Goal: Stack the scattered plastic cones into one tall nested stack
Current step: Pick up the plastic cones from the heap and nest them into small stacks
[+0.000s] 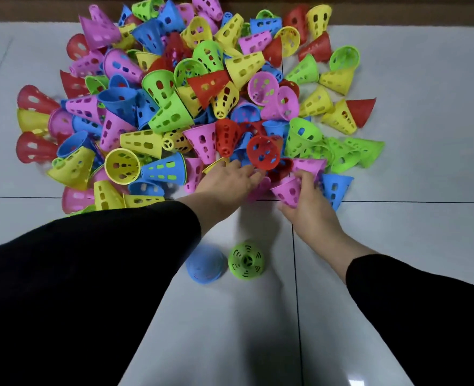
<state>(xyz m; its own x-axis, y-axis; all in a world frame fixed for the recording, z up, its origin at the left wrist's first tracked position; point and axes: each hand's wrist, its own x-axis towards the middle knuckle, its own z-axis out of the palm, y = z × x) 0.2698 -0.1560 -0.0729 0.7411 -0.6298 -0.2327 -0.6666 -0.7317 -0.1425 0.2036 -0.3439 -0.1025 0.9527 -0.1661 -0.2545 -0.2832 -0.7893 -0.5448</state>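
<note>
We look down on a pale grey tiled floor [411, 168] crossed by dark grout lines, and no brand, label or writing can be read anywhere on it or on the plastic. Most of its far half is taken by a wide heap of perforated plastic cones [191, 101] in pink, yellow, blue, green and red, lying on their sides and tumbled over one another, some already nested in twos. Our two arms in black sleeves [91, 260] reach from the near edge to the heap's near side. Our left hand [227, 181] lies palm down with fingers stretched forward and relaxed, its fingertips touching the cones at the edge of the heap just below a red perforated cone [263, 153] whose open mouth faces us; it grasps nothing that we can see. Our right hand [304, 195] curls its fingers and thumb round a pink perforated cone [286, 190], wide rim up against the heap, beside a blue cone [334, 188]. Nearer to us, apart from the heap, two cones stand upright side by side on the floor: a blue upright cone [206, 264] and a green upright cone [246, 265], seen from above.
</note>
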